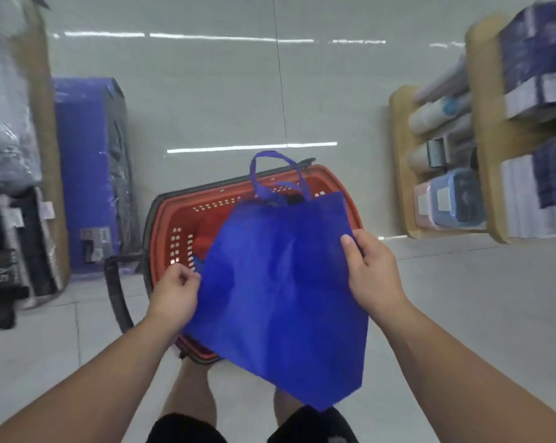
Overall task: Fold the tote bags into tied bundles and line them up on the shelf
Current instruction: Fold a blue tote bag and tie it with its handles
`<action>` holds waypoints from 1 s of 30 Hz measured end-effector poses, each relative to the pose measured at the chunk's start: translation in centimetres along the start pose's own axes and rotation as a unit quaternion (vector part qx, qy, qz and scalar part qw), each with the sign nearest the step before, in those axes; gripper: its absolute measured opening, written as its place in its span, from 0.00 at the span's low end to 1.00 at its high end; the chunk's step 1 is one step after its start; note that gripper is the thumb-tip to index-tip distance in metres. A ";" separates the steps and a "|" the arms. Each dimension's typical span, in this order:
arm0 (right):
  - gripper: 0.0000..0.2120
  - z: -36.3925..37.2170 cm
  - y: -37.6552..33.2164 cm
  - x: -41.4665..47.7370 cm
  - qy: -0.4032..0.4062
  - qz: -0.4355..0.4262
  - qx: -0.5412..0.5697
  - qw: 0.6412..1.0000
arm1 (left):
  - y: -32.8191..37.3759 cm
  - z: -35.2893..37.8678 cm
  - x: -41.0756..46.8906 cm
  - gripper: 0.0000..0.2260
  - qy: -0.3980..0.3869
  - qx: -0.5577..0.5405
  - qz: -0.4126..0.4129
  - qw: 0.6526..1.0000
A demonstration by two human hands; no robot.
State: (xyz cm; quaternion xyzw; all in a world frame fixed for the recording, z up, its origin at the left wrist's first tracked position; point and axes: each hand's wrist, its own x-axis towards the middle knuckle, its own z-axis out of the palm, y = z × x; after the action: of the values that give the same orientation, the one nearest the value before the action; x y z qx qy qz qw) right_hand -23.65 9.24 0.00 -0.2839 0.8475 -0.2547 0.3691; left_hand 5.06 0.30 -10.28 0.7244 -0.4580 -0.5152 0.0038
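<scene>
head view: both hands' fingers pinch the blue tote bag (279,282) over a red basket (174,225).

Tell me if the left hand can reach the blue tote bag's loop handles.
Probably yes: nothing covers the loop handles above the red plastic basket, though the left hand pinches an edge of the blue fabric tote bag.

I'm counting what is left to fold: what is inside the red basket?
In the red basket, a scrap of blue fabric shows at left. The blue tote bag, held by left hand and right hand, covers the rest.
</scene>
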 end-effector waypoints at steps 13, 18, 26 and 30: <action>0.14 -15.0 -18.3 -17.8 0.126 -0.095 0.265 0.951 | 16.1 -18.2 -19.5 0.11 -0.112 -0.089 0.040 0.989; 0.12 -18.4 -19.1 -17.3 0.075 -0.094 0.341 0.932 | 18.1 -22.7 -28.6 0.07 0.043 -0.097 0.134 0.985; 0.11 -17.1 -23.3 -18.2 -0.111 -0.116 0.408 0.899 | 12.0 -27.3 -43.0 0.14 0.247 -0.223 0.173 0.927; 0.12 -13.1 -27.9 -22.1 -0.199 -0.197 0.361 0.890 | 7.2 -31.9 -48.5 0.10 0.338 -0.226 0.190 0.894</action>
State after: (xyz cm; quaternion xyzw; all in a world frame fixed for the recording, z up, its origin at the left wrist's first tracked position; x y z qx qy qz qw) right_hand -13.06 7.17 36.40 -0.3369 0.5329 -0.5485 0.5492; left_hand 21.80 13.64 44.16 0.7338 -0.4292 -0.3182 0.4196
